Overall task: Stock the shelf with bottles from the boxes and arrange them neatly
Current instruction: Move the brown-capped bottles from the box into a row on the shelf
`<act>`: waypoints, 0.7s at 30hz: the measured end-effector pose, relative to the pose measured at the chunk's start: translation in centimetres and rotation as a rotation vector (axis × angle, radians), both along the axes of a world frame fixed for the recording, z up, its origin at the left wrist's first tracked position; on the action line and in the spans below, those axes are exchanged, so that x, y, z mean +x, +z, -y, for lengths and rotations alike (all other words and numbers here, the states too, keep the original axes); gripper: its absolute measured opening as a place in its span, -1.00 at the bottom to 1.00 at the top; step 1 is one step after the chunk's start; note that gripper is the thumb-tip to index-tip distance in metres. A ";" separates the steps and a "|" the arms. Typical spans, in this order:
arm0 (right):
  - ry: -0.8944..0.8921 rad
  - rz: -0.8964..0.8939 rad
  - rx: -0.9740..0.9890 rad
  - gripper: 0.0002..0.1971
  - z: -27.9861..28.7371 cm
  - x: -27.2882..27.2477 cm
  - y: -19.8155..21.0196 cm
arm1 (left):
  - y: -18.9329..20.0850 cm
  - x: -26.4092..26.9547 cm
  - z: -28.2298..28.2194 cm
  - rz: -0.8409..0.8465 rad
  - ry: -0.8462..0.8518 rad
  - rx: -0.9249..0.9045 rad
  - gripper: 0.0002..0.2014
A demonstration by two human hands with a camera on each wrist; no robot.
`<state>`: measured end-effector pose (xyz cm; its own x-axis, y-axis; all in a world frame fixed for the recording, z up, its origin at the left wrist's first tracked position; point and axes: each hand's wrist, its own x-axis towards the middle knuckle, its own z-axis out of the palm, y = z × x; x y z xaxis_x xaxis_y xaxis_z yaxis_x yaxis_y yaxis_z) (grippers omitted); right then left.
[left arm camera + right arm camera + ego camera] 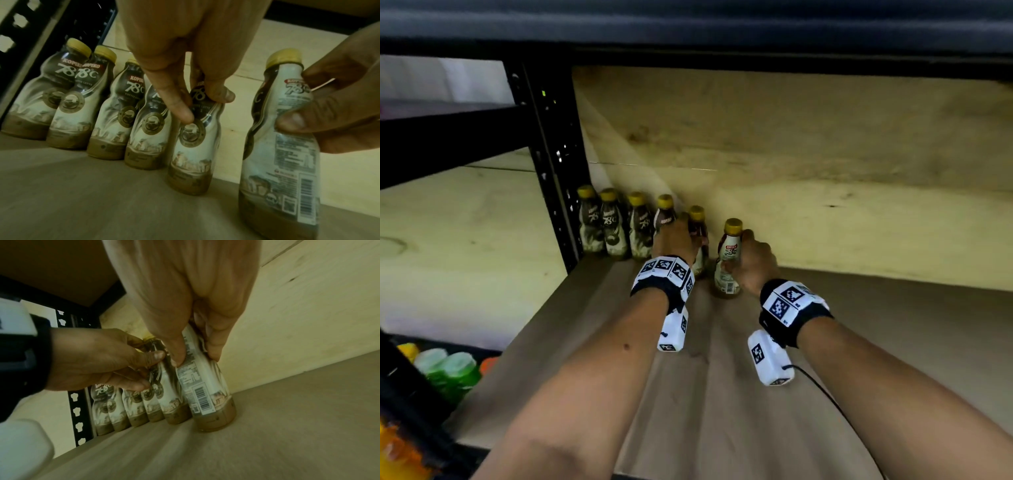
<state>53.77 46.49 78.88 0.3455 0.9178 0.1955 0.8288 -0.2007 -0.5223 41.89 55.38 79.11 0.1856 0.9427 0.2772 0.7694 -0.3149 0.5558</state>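
Observation:
Several brown coffee bottles [616, 226] with gold caps stand in a row along the shelf's back wall, starting at the left post. My left hand [676, 240] grips the row's rightmost bottle [697, 219] at its waist, thumb in front and fingers behind [203, 104]. That bottle [191, 162] stands upright on the board. My right hand [751, 263] holds another bottle [729, 253] just right of it and slightly forward. Thumb and fingers pinch its upper body [195, 356]; its base [213, 421] rests on the board with the barcode facing me.
The wooden shelf board [722, 394] stretches bare to the right and toward me. A black steel post [554, 171] bounds the left side and a plywood wall [808, 154] the back. The upper shelf [722, 51] hangs low overhead. Green and orange capped bottles [448, 370] sit lower left.

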 end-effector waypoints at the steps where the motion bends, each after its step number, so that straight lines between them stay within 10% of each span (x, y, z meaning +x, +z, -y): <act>1: -0.006 0.015 -0.002 -0.54 -0.4 -0.1 0.0 | 0.0 -0.1 -0.6 -0.011 -0.001 0.008 -0.58; 21: -0.060 -0.019 0.056 -0.52 -7.0 -0.9 0.4 | -0.3 -0.2 -3.3 0.050 -0.014 -0.013 -0.52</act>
